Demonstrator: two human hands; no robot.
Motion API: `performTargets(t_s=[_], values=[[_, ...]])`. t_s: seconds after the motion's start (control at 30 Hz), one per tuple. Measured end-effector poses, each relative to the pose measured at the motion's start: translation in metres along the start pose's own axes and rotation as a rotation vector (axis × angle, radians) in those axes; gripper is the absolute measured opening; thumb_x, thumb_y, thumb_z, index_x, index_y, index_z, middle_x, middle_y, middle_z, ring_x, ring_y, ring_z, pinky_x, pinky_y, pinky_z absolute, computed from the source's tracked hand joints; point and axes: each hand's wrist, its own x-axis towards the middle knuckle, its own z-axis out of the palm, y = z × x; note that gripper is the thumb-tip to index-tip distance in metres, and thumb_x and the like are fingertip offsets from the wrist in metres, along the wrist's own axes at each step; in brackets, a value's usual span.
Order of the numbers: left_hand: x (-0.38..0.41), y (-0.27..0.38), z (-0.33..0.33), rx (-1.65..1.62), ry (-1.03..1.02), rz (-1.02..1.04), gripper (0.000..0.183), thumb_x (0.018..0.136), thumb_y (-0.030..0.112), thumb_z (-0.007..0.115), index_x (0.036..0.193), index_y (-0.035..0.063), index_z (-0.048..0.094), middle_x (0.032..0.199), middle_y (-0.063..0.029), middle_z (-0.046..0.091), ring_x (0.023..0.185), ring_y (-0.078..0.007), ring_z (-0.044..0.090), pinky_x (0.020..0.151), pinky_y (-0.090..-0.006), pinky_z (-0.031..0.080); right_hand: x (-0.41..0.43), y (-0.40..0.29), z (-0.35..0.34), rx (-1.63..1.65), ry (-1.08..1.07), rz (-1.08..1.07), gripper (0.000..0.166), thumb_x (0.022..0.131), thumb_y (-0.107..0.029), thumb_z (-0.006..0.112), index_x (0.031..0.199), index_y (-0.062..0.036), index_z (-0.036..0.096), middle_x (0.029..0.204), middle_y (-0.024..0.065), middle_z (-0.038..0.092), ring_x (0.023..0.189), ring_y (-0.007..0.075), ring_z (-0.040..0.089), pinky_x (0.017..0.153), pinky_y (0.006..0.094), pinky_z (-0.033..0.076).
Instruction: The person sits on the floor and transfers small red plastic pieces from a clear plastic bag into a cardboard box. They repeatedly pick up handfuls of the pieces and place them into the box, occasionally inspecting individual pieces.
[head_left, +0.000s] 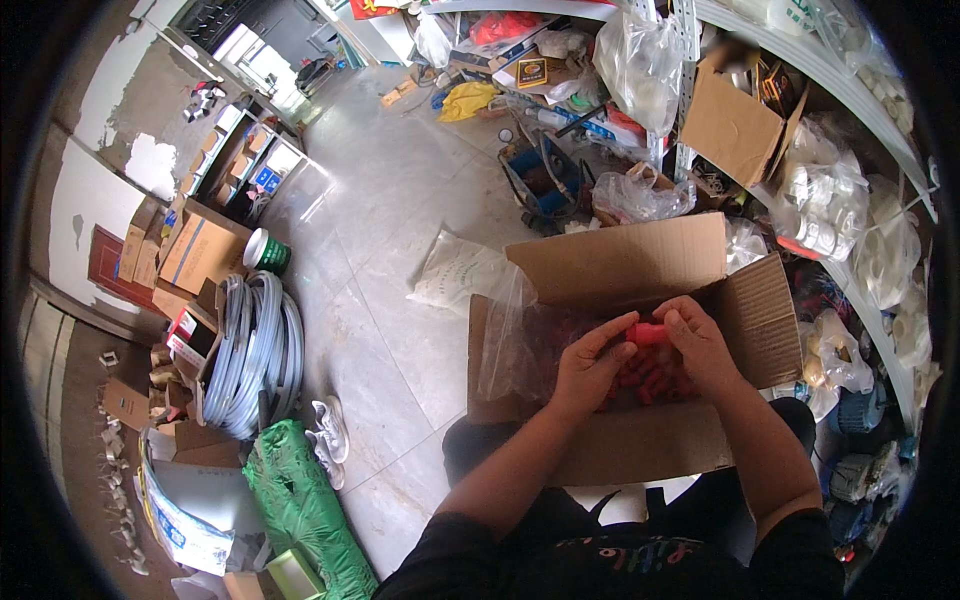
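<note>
Between my two hands is a red plastic pipe fitting (646, 334). My left hand (592, 364) pinches its left end between thumb and fingers. The fingers of my right hand (694, 341) close on its right end. Both hands are above an open cardboard box (645, 446), whose flaps stand spread. Several more red fittings (656, 379) lie loose inside it, partly hidden by my hands. A clear plastic bag (514, 349) lines the box's left side and hangs over the edge.
Metal shelving (870, 300) with bagged parts curves along the right. A white woven sack (461, 274) lies on the floor beyond the box. Coiled grey hose (251, 352), a green wrapped bundle (300, 502) and sneakers (330, 435) are at left. A blue metal tool carrier (540, 172) stands ahead.
</note>
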Motion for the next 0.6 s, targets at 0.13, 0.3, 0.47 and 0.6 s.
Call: performTargets(t_s=[0.13,0.3,0.47,0.6], values=[[0.003,0.000,0.002,-0.001,0.012,0.000,0.036,0.082,0.001,0.057,0.118,0.0041,0.053,0.106,-0.0020,0.056,0.090,-0.0077,0.052,0.079,-0.0201,0.042,-0.001,-0.001,0.009,-0.019,0.021,-0.213,0.028,0.081,-0.009,0.057,0.107,-0.0057,0.047,0.081,0.0027,0.050,0.072,0.0086,0.049,0.062,0.0214,0.044],[0.001,-0.001,-0.001,-0.070,0.011,-0.083,0.035,0.081,-0.001,0.057,0.115,0.0044,0.055,0.110,-0.0053,0.058,0.099,-0.0113,0.053,0.087,-0.0246,0.042,-0.002,-0.007,0.002,-0.014,0.030,0.038,0.031,0.080,-0.011,0.059,0.108,-0.0053,0.048,0.080,0.0027,0.050,0.072,0.0100,0.050,0.063,0.0213,0.044],[0.002,-0.003,0.003,-0.165,-0.014,-0.071,0.034,0.083,0.002,0.057,0.117,0.0036,0.054,0.107,-0.0028,0.057,0.092,-0.0082,0.052,0.081,-0.0204,0.043,-0.001,0.001,0.003,0.038,-0.028,-0.245,0.034,0.079,-0.012,0.061,0.109,-0.0047,0.047,0.081,0.0033,0.051,0.073,0.0109,0.052,0.064,0.0221,0.044],[-0.001,0.000,0.000,-0.059,0.012,-0.037,0.033,0.083,0.002,0.056,0.116,0.0036,0.054,0.107,-0.0043,0.057,0.093,-0.0090,0.053,0.082,-0.0211,0.043,-0.002,-0.008,-0.004,-0.012,-0.034,0.066,0.042,0.076,-0.005,0.063,0.114,-0.0060,0.045,0.091,0.0050,0.052,0.079,0.0121,0.053,0.068,0.0255,0.046]])
